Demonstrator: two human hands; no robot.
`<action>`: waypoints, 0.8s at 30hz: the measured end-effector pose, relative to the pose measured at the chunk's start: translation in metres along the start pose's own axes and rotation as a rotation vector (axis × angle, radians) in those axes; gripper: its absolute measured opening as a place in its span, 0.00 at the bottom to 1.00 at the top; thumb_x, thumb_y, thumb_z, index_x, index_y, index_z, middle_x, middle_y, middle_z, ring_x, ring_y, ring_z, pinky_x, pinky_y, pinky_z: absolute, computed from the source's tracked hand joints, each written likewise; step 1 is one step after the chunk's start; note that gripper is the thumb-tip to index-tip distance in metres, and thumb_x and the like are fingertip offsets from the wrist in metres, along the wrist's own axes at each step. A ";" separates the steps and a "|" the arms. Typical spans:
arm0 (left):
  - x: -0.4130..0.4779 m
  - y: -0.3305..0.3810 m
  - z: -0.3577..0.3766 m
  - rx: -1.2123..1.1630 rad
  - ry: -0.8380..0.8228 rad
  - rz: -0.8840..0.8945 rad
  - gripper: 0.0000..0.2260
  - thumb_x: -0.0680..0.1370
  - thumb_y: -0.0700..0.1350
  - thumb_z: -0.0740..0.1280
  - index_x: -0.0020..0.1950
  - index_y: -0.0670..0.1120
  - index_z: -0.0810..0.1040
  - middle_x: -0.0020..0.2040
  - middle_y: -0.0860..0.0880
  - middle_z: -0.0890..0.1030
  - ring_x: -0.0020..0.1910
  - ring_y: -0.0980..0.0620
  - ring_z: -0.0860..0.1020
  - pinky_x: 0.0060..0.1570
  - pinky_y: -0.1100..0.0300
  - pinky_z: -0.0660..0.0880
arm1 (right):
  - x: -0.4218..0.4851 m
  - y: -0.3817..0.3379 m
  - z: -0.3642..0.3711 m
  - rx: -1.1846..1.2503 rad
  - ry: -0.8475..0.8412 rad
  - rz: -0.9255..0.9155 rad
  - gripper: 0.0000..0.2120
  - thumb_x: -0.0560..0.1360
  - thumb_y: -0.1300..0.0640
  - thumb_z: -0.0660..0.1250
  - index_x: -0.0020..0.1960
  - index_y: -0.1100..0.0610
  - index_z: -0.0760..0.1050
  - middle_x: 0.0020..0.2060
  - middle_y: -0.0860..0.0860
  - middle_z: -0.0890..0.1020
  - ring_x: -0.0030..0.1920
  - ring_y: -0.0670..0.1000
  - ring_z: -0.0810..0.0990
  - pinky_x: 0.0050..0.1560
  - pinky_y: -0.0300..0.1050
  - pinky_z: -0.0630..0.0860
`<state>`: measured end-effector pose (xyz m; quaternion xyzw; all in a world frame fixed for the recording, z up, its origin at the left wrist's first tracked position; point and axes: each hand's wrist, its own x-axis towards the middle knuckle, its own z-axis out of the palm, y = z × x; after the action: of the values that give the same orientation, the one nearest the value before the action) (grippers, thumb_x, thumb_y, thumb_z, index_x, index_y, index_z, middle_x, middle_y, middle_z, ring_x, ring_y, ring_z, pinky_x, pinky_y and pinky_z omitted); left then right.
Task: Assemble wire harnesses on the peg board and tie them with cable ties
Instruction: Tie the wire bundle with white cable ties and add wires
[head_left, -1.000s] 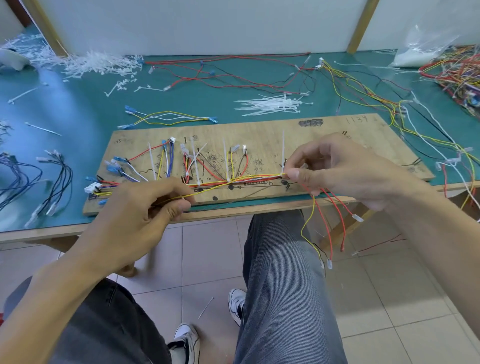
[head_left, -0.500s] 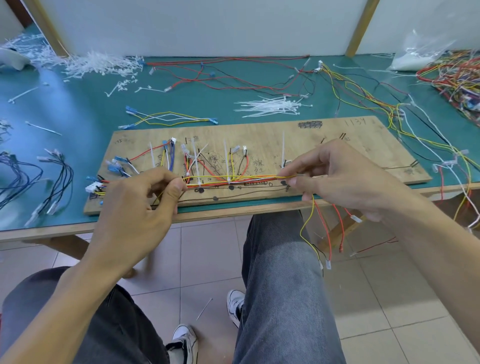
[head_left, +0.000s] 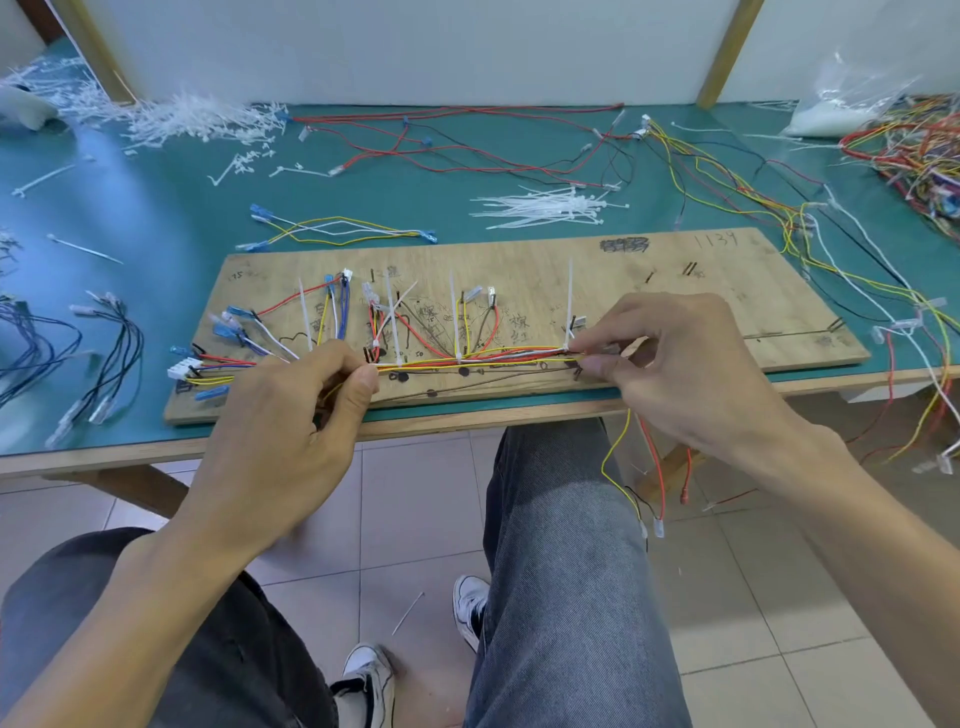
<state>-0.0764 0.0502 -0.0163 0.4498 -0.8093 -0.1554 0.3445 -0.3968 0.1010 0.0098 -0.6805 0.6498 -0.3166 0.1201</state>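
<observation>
A wooden peg board (head_left: 675, 291) lies on the green table near its front edge. A wire harness (head_left: 478, 358) of red, yellow, white and black wires runs along the board's front, with several white cable ties (head_left: 453, 312) standing up from it. My left hand (head_left: 291, 415) pinches the bundle at its left part. At the right end of the bundle my right hand (head_left: 670, 364) pinches the wires beside an upright tie (head_left: 570, 301). Loose wire ends (head_left: 649, 483) hang below my right hand, off the table edge.
A heap of spare white cable ties (head_left: 545, 208) lies behind the board. Loose red, black and yellow wires (head_left: 467, 140) spread over the back of the table, a tangled pile (head_left: 914, 150) at far right. Black and blue leads (head_left: 104, 353) lie left. My legs are under the table edge.
My left hand has slid up and right along the bundle onto the board. The right hand has shifted slightly up, still pinching the right end of the bundle.
</observation>
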 end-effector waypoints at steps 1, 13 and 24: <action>0.000 0.000 0.000 0.001 -0.002 0.000 0.10 0.83 0.53 0.62 0.47 0.52 0.78 0.34 0.53 0.80 0.36 0.46 0.78 0.41 0.49 0.71 | 0.000 0.001 -0.002 0.023 0.012 0.011 0.11 0.72 0.64 0.79 0.49 0.49 0.89 0.41 0.43 0.85 0.44 0.45 0.83 0.45 0.32 0.75; -0.001 0.006 -0.002 0.060 -0.045 0.045 0.11 0.85 0.51 0.64 0.44 0.51 0.78 0.31 0.60 0.72 0.40 0.60 0.75 0.38 0.72 0.66 | -0.005 -0.004 -0.002 -0.144 -0.016 -0.088 0.08 0.72 0.62 0.80 0.50 0.53 0.89 0.39 0.43 0.85 0.40 0.47 0.82 0.46 0.48 0.80; 0.008 0.020 -0.002 0.363 -0.227 0.213 0.12 0.86 0.55 0.58 0.49 0.52 0.75 0.30 0.57 0.72 0.31 0.45 0.70 0.33 0.54 0.59 | 0.011 -0.006 -0.003 -0.272 -0.138 -0.092 0.05 0.74 0.56 0.79 0.49 0.50 0.89 0.37 0.41 0.79 0.40 0.46 0.74 0.44 0.43 0.67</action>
<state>-0.0899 0.0543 -0.0004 0.3960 -0.9004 -0.0197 0.1791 -0.3941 0.0921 0.0191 -0.7397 0.6450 -0.1834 0.0563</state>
